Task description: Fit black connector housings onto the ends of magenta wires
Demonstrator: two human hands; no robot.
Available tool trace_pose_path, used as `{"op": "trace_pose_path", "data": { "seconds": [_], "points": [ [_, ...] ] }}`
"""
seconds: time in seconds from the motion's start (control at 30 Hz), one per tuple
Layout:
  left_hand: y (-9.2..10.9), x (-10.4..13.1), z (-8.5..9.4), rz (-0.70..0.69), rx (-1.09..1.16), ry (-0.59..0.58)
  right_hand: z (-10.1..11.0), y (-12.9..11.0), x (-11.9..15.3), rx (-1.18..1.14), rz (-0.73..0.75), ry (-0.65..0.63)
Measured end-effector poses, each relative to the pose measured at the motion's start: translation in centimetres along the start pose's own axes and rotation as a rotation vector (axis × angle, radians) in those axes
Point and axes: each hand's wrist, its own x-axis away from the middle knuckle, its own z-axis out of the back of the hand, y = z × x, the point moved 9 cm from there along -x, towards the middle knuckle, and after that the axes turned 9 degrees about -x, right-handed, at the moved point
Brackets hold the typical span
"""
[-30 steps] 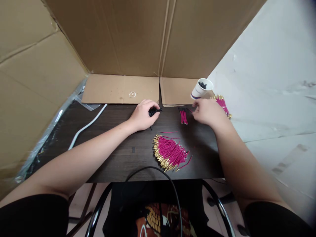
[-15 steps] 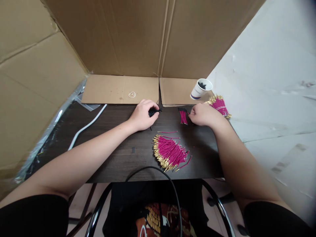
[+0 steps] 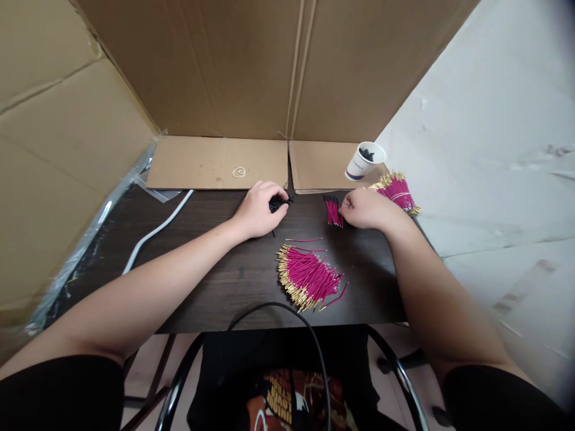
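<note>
My left hand (image 3: 263,209) is curled around a small pile of short black sleeves (image 3: 277,203), its thumb and fingers bent over them. On the right, my right hand (image 3: 362,208) has its fingers pinched at the right edge of a short row of magenta wires with black ends (image 3: 332,211). A magenta wire seems to be in that pinch, though the fingertips hide most of it. Nearer to me lies a large fanned heap of magenta wires with gold tips (image 3: 309,275). A single loose magenta wire (image 3: 305,240) rests just above the heap.
A paper cup (image 3: 362,163) with black pieces stands on the cardboard at the back right. Beside my right wrist is a tied bundle of magenta wires (image 3: 399,193). A white cable (image 3: 157,230) runs along the left, and a black cable (image 3: 274,304) loops over the front edge.
My right hand has shifted slightly left, bringing its fingertips up against the row of black-ended wires. My left hand stays at the black sleeves.
</note>
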Motion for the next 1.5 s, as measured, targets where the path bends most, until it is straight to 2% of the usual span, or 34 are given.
{"op": "trace_pose_path", "data": {
  "seconds": [0.33, 0.53, 0.8, 0.87, 0.97, 1.07, 1.13, 1.3, 1.5],
  "points": [
    [0.0, 0.0, 0.0, -0.01, 0.007, 0.005, 0.1, 0.3, -0.5, -0.028, 0.006, 0.032],
    [0.0, 0.0, -0.1, -0.002, 0.0, -0.007, 0.0, 0.7, -0.5, 0.135, -0.047, 0.034],
    [0.1, -0.1, 0.0, -0.002, 0.002, -0.002, 0.1, 0.7, -0.6, 0.183, -0.005, 0.037],
    [0.2, -0.1, 0.3, -0.005, 0.018, 0.023, 0.5, -0.1, 0.0, 0.162, 0.054, 0.071],
    [0.5, 0.0, 0.6, 0.001, 0.071, 0.044, 0.8, -2.7, 1.6, 0.026, 0.256, 0.135],
    [1.4, 0.2, 0.7, -0.061, 0.132, 0.018, 0.0, -5.5, 3.1, -0.15, 0.465, 0.103],
    [2.2, 0.2, 0.7, -0.138, 0.157, -0.001, -0.8, -6.8, 3.8, -0.199, 0.548, 0.071],
    [2.7, 0.2, 0.5, -0.204, 0.183, -0.03, -2.1, -8.3, 4.3, -0.207, 0.586, 0.032],
    [2.9, 0.4, 0.6, -0.247, 0.203, -0.012, -2.5, -8.8, 4.5, -0.18, 0.606, 0.012]
  ]
}}
